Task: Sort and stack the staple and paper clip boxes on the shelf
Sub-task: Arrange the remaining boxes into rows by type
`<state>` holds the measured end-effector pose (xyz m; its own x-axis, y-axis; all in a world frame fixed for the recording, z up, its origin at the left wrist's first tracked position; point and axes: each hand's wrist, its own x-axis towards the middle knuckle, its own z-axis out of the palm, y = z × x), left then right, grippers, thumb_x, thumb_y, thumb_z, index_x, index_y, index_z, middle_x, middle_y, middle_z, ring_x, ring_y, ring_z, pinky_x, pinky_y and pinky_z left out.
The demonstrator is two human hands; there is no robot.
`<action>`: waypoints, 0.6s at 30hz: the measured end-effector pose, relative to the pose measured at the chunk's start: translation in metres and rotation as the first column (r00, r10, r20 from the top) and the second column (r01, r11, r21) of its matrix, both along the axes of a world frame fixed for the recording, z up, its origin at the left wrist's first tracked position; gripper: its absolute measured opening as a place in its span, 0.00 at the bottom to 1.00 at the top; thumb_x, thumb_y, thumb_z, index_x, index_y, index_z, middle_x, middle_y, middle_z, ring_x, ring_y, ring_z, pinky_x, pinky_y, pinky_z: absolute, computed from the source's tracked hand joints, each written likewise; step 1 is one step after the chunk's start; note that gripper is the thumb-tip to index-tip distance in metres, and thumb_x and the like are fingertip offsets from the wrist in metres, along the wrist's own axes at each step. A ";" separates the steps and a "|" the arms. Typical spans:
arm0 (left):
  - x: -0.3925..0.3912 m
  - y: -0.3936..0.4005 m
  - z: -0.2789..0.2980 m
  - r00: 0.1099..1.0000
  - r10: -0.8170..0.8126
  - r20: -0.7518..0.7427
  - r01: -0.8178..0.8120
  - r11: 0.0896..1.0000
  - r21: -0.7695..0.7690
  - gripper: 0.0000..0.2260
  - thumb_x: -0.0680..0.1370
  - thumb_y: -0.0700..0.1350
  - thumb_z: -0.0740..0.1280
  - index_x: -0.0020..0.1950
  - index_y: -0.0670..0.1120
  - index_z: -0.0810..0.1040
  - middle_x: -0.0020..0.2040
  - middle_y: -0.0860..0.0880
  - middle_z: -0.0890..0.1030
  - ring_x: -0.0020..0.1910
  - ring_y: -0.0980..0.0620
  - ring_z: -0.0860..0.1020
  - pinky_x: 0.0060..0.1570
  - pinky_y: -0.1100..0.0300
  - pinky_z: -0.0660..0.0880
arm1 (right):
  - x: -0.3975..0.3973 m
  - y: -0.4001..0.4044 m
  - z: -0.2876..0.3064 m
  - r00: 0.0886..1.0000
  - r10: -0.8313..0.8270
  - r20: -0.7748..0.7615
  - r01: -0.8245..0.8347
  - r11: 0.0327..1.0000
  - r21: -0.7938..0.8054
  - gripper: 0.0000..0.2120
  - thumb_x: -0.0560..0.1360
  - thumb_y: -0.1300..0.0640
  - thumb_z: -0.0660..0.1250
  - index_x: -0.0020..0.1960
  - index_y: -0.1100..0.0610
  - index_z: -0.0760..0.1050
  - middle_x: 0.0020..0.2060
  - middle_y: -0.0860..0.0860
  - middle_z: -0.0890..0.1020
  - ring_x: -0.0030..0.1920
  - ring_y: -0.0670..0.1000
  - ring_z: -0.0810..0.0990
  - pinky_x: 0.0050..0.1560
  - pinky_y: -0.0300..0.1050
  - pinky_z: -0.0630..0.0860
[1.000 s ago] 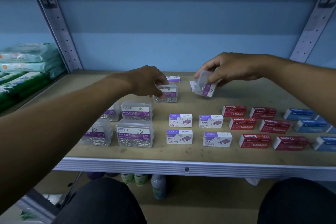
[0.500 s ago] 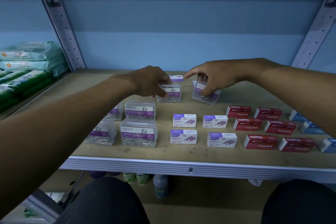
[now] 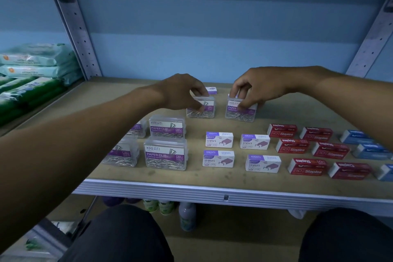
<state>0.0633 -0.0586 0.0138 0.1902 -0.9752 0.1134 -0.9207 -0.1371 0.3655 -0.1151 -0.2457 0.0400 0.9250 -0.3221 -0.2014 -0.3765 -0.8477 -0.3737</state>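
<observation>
Two clear paper clip boxes stand side by side at the middle of the shelf (image 3: 174, 174). My left hand (image 3: 182, 91) grips the left box (image 3: 202, 110) from above. My right hand (image 3: 257, 87) pinches the right box (image 3: 241, 114), which rests upright on the board. Several more clear paper clip boxes (image 3: 165, 153) sit at the front left. White-and-purple staple boxes (image 3: 219, 139) lie in the centre, red staple boxes (image 3: 292, 145) to their right, blue staple boxes (image 3: 370, 150) at the far right.
One small purple-and-white staple box (image 3: 211, 90) lies behind the two held boxes. Perforated metal uprights (image 3: 74, 23) frame the bay. Green and teal wipe packs (image 3: 32, 66) fill the neighbouring shelf on the left. Bottles (image 3: 187, 217) stand below the shelf edge.
My right hand brought its clear paper clip box down from the air and set it upright on the shelf beside the box under my left hand. The left hand stayed on its box.
</observation>
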 end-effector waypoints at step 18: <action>0.055 0.073 0.028 0.989 0.125 0.080 -0.128 0.991 0.030 0.13 0.74 0.45 0.74 0.58 0.51 0.82 0.54 0.55 0.83 0.51 0.56 0.78 0.49 0.64 0.70 | 0.066 0.057 0.018 0.979 0.136 0.150 -0.153 0.982 0.106 0.12 0.73 0.58 0.76 0.56 0.49 0.84 0.44 0.48 0.87 0.45 0.48 0.86 0.43 0.46 0.85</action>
<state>0.1181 0.0148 0.0421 0.3045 -0.9474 0.0992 -0.9204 -0.2658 0.2869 -0.0489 -0.1887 0.0583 0.9819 -0.1647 -0.0931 -0.1891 -0.8367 -0.5140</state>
